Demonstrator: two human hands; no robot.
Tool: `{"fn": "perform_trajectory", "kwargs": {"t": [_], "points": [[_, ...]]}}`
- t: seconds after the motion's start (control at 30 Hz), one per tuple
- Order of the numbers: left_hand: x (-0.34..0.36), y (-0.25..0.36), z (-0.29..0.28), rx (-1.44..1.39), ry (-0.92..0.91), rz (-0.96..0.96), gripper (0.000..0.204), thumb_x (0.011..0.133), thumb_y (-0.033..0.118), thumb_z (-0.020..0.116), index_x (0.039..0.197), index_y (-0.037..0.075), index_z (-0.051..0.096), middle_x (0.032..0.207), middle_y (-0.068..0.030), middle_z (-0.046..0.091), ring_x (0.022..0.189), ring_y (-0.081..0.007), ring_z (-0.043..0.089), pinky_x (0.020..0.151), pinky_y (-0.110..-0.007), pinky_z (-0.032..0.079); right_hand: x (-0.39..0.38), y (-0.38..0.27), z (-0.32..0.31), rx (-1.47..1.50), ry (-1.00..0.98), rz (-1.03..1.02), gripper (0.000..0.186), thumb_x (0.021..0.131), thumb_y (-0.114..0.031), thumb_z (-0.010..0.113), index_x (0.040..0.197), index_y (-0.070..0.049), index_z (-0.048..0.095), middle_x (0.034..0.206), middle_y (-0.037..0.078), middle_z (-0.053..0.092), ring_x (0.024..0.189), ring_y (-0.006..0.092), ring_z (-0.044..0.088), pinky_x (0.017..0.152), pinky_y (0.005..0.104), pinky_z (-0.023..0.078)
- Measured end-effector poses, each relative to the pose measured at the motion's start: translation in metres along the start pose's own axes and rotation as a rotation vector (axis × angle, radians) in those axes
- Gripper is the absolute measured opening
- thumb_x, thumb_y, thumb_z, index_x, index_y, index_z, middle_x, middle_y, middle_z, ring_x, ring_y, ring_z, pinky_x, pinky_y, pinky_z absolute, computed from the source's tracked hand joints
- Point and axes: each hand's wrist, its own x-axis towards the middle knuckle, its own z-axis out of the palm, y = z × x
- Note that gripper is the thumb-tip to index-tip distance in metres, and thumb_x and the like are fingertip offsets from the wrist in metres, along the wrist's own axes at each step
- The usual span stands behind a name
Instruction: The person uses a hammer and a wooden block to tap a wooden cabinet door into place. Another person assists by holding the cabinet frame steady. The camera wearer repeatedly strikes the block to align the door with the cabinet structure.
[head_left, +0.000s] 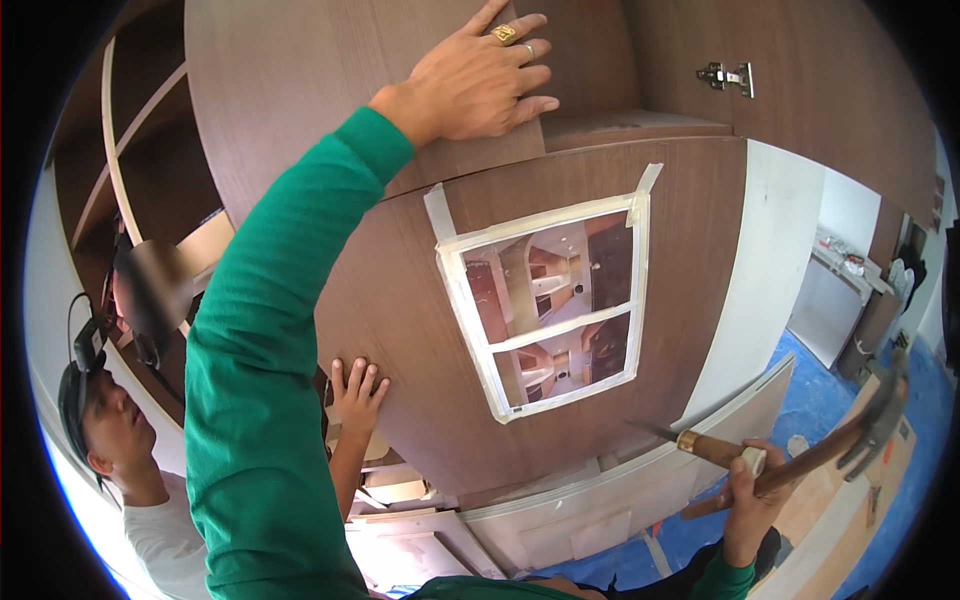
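My left hand [475, 85], in a green sleeve, reaches up with its fingers spread across the edge of a brown wood-grain cabinet door [300, 90]. Low on the right, my right hand [750, 505] is closed round two tools together. One is a claw hammer [822, 447], its metal head up and to the right. The other is a chisel [712, 449] with a wooden handle, its blade pointing left toward the brown panel [690, 330] below the door. Two photo prints [550, 275] are taped to that panel with pale tape.
At the left, a co-worker [160, 500] in a white shirt looks up, one hand [358, 395] flat on the panel's edge. A metal hinge [725, 77] shows on the cabinet at upper right. Long boards [600, 510] lean below; blue sheeting [800, 335] covers the floor.
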Motion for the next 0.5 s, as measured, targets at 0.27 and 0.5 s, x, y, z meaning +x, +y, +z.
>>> {"fn": "perform_trajectory", "kwargs": {"t": [0.27,0.5], "points": [[0.0,-0.003,0.029,0.04,0.057,-0.094,0.035,0.105,0.035,0.057,0.106,0.006,0.076,0.133,-0.0107,0.069,0.148,-0.0317,0.048,0.132,-0.056,0.022,0.009,0.065,-0.001,-0.192,-0.048,0.137,0.023,0.091,-0.007,0.079,0.109,0.004,0.071,0.072,0.002,0.066,0.053,0.0071,0.058,0.049,0.0256,0.046],[0.064,0.074,0.042,-0.119,0.208,-0.276,0.038,0.1,0.037,0.067,0.105,-0.001,0.074,0.109,-0.0188,0.072,0.129,-0.037,0.063,0.12,-0.052,0.041,0.006,0.078,-0.017,-0.251,-0.023,0.23,0.027,0.088,-0.008,0.082,0.111,0.003,0.072,0.066,-0.001,0.062,0.054,0.0066,0.054,0.051,0.0276,0.045]]}}
